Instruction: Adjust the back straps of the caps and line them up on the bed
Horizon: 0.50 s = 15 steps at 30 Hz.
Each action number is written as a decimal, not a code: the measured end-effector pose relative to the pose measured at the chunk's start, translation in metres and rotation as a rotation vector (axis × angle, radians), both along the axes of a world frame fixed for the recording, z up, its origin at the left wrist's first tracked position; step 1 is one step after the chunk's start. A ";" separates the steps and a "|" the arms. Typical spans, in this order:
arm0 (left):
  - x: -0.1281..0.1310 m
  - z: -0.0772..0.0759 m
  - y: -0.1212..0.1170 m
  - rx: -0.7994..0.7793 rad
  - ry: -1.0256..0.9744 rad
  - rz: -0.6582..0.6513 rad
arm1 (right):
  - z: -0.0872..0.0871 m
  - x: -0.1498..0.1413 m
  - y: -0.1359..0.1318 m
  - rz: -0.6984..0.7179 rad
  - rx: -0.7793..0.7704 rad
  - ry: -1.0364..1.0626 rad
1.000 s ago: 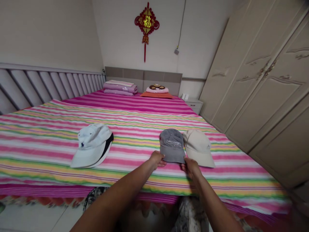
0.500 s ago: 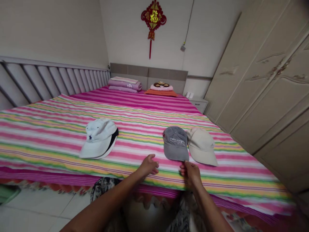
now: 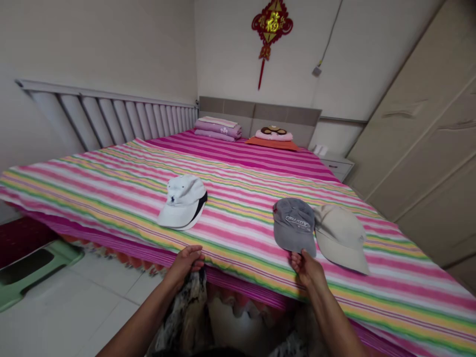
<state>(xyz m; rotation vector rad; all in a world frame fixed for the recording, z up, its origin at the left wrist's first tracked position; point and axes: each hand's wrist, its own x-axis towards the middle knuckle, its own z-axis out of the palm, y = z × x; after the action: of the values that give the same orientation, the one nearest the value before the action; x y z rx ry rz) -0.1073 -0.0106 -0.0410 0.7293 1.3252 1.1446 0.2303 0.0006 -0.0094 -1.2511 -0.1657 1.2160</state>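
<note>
A grey baseball cap (image 3: 294, 223) with white lettering lies on the striped bedspread, its brim towards me. My right hand (image 3: 308, 267) is at the front edge of that brim, fingers curled and pinched against it. A beige cap (image 3: 340, 235) lies just right of the grey one, touching it. Farther left, a white cap (image 3: 185, 198) with a small dark logo and a second, dark-edged layer under it rests on the bed. My left hand (image 3: 188, 260) hovers near the bed's front edge, below the white cap, fingers loosely bent and holding nothing.
The bed is covered by a striped bedspread (image 3: 238, 238). Folded purple bedding (image 3: 219, 129) and a pink-and-orange stack (image 3: 273, 139) lie by the headboard (image 3: 282, 119). A green stool (image 3: 40, 270) stands on the floor at left; a wardrobe (image 3: 412, 134) stands at right.
My view has turned left, so the caps appear farther right. My left hand has moved left, towards the white cap. My right hand stays at the grey cap's brim.
</note>
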 end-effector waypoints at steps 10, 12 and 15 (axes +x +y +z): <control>-0.019 0.009 0.008 0.049 -0.160 0.214 | -0.003 0.000 0.007 -0.093 -0.006 -0.005; -0.024 0.011 0.013 0.068 -0.190 0.270 | 0.000 -0.001 0.003 -0.079 -0.024 0.011; -0.035 0.015 0.021 0.098 -0.238 0.373 | -0.003 -0.010 -0.014 -0.037 -0.031 0.030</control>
<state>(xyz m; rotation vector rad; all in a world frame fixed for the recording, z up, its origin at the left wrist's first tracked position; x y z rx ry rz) -0.1426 0.0102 -0.0263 0.4058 1.2377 1.5526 0.2199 -0.0130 -0.0124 -1.2568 -0.1011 1.2086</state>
